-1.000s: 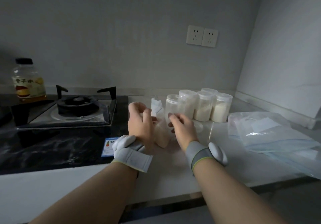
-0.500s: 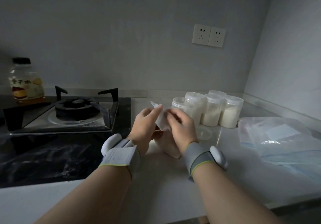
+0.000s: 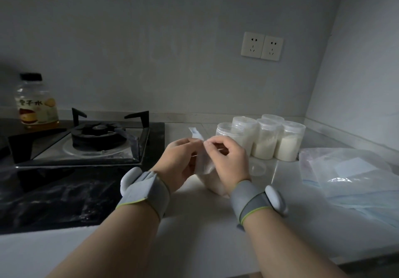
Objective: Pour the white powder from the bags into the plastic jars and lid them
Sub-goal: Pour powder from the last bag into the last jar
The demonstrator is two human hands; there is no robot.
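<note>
**A:** Head view: where is the bag?

**B:** Between my hands. My left hand [image 3: 179, 161] and right hand [image 3: 228, 161] each pinch the top edge of the bag [image 3: 212, 182], fingers curled on the film. Its powder-filled bottom seems to rest on the counter [image 3: 194, 223], long axis roughly upright.

**A:** And the jar?

**B:** The open jar [image 3: 224, 129] stands just beyond my right hand, so I judge that hand nearer for tipping. Its lid [image 3: 257, 168] lies right of the bag.

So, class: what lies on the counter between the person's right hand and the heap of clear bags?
A round clear lid lies flat on the counter there, in the head view.
</note>
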